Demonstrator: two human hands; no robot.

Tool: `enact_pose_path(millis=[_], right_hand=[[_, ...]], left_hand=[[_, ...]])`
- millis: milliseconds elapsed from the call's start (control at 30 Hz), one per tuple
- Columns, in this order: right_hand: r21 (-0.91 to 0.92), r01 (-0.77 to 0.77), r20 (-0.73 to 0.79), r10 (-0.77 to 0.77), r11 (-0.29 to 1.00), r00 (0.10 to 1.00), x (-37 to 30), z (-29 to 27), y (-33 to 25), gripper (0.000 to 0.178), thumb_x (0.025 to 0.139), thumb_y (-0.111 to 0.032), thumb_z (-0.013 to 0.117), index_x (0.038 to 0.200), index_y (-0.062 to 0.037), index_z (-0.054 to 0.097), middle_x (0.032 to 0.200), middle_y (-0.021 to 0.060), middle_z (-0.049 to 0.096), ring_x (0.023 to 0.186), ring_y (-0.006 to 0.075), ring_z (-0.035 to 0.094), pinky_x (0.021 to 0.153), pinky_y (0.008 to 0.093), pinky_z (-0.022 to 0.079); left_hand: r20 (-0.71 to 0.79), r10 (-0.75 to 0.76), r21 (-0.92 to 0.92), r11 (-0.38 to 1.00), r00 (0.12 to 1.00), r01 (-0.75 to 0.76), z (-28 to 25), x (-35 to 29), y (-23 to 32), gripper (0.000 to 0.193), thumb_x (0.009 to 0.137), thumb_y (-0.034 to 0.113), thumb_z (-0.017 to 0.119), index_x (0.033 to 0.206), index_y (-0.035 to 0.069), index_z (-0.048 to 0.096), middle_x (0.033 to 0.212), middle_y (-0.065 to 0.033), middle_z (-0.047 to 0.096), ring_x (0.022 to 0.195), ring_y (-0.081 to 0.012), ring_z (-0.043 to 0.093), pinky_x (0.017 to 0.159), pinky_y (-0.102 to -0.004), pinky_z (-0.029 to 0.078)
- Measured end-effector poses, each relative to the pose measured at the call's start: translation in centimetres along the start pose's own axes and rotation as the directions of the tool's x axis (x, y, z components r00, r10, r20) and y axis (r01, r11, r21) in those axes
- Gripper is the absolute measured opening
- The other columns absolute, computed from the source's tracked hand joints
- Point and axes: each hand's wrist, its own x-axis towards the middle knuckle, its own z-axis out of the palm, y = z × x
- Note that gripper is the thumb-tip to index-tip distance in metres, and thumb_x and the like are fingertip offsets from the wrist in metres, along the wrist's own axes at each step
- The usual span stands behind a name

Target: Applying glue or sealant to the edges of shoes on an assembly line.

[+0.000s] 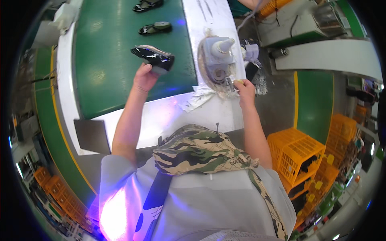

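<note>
My left hand (146, 77) is closed around a glossy black shoe (155, 57), raised over the green conveyor belt (132, 82). Pinched fingers of my right hand (245, 89) grip a small tool with a yellowish end, perhaps a brush; its kind is too small to make out. This hand is at the near right edge of a stained tray (204, 66). In the tray stands a pale plastic bottle (219, 48) with a cone-shaped nozzle. Crumpled white cloth or paper (200, 96) lies at the tray's near side.
Two more dark shoes lie farther up the belt, the nearer shoe (155, 28) upper side hard to tell. A dark flat panel (92, 135) is at the white table's near left corner. Stacked orange crates (295, 150) stand at my right. Another person's arm (252, 4) shows at the top.
</note>
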Motion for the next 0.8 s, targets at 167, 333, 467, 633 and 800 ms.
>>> enact_pose_path(millis=[167, 333, 467, 633, 800], right_hand=[[-0.051, -0.083, 0.021, 0.085, 0.995, 0.996, -0.4, 1.8, -0.2, 0.017, 0.079, -0.014, 0.077, 0.086, -0.0072, 0.063, 0.075, -0.0001, 0.064, 0.062, 0.0077, 0.055, 0.055, 0.0242, 0.039], [0.248, -0.188, 0.259, 0.122, 0.95, 0.958, -2.3, 3.0, -3.1, 0.02, 0.082, -0.012, 0.077, 0.085, -0.0091, 0.058, 0.074, -0.0004, 0.061, 0.061, 0.0093, 0.056, 0.054, 0.0252, 0.042], [0.364, -0.107, 0.429, -0.064, 0.925, 0.901, -4.9, 7.1, -9.5, 0.021, 0.077, -0.006, 0.079, 0.086, -0.0054, 0.059, 0.073, -0.0001, 0.058, 0.058, 0.0079, 0.052, 0.051, 0.0235, 0.038], [0.504, 0.006, 0.604, -0.357, 0.864, 0.712, -11.1, 13.0, -18.1, 0.022, 0.077, -0.003, 0.078, 0.087, -0.0048, 0.059, 0.081, 0.0024, 0.061, 0.068, 0.0107, 0.057, 0.062, 0.0252, 0.046], [0.619, -0.079, 0.704, -0.507, 0.782, 0.497, -17.5, 16.0, -21.9, 0.024, 0.076, 0.005, 0.077, 0.087, -0.0043, 0.058, 0.086, 0.0052, 0.064, 0.076, 0.012, 0.061, 0.068, 0.027, 0.05]], left_hand=[[-0.187, 0.163, 0.153, 0.979, 0.969, -0.135, 6.0, -4.9, 0.4, 0.053, 0.077, 0.012, 0.074, 0.126, 0.001, 0.054, 0.117, -0.0113, 0.066, 0.109, -0.0258, 0.063, 0.099, -0.0393, 0.049], [0.168, 0.462, 0.73, 0.535, 0.871, -0.425, 10.2, -10.2, 1.7, 0.06, 0.068, 0.003, 0.081, 0.122, -0.001, 0.054, 0.117, -0.0124, 0.065, 0.108, -0.0239, 0.064, 0.097, -0.0368, 0.05], [0.461, 0.654, 0.861, -0.166, 0.6, -0.481, 13.8, -15.0, 1.6, 0.048, 0.072, 0.009, 0.08, 0.116, 0.005, 0.061, 0.118, -0.0124, 0.066, 0.106, -0.0261, 0.066, 0.098, -0.039, 0.049], [0.801, 0.4, 0.546, -0.794, 0.446, -0.267, 16.7, -20.8, 3.8, 0.04, 0.075, 0.006, 0.073, 0.114, 0.004, 0.063, 0.115, -0.0143, 0.067, 0.106, -0.0299, 0.066, 0.097, -0.0489, 0.048], [0.843, 0.387, 0.487, -0.844, 0.373, -0.224, 18.2, -25.7, 4.1, 0.037, 0.074, 0.007, 0.072, 0.11, 0.001, 0.064, 0.116, -0.0181, 0.066, 0.105, -0.0345, 0.066, 0.092, -0.048, 0.052]])
